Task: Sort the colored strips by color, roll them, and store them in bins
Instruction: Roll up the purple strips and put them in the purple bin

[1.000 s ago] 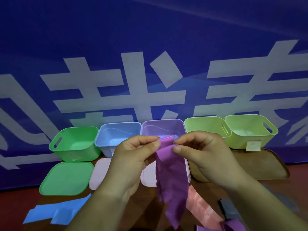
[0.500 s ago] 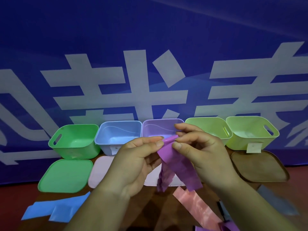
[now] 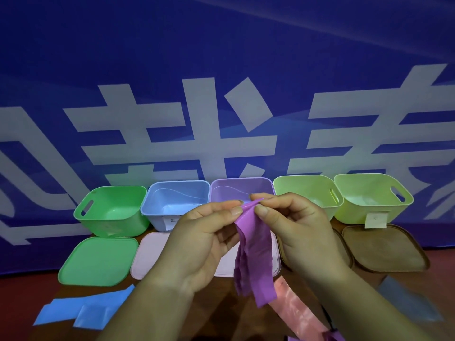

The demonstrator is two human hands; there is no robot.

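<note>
A purple strip (image 3: 256,254) hangs doubled over in front of me, its two tails dangling above the table. My left hand (image 3: 204,242) pinches its top edge from the left, and my right hand (image 3: 295,230) pinches the same fold from the right, just in front of the purple bin (image 3: 242,188). Along the back stand a green bin (image 3: 110,212), a blue bin (image 3: 176,198) and two yellow-green bins (image 3: 307,190) (image 3: 371,195). Blue strips (image 3: 83,308) lie at the lower left, a pink strip (image 3: 298,313) lies under my right forearm, and a grey strip (image 3: 408,301) lies at the right.
Lids lie in front of the bins: a green lid (image 3: 98,262), a pale pink lid (image 3: 150,254) and a brown lid (image 3: 384,249). A blue banner with white characters hangs close behind the bins. More purple material (image 3: 330,337) shows at the bottom edge.
The strip has gone from hanging full length to being doubled over, with the fold raised slightly toward the purple bin. Both hands kept their pinch at its top.
</note>
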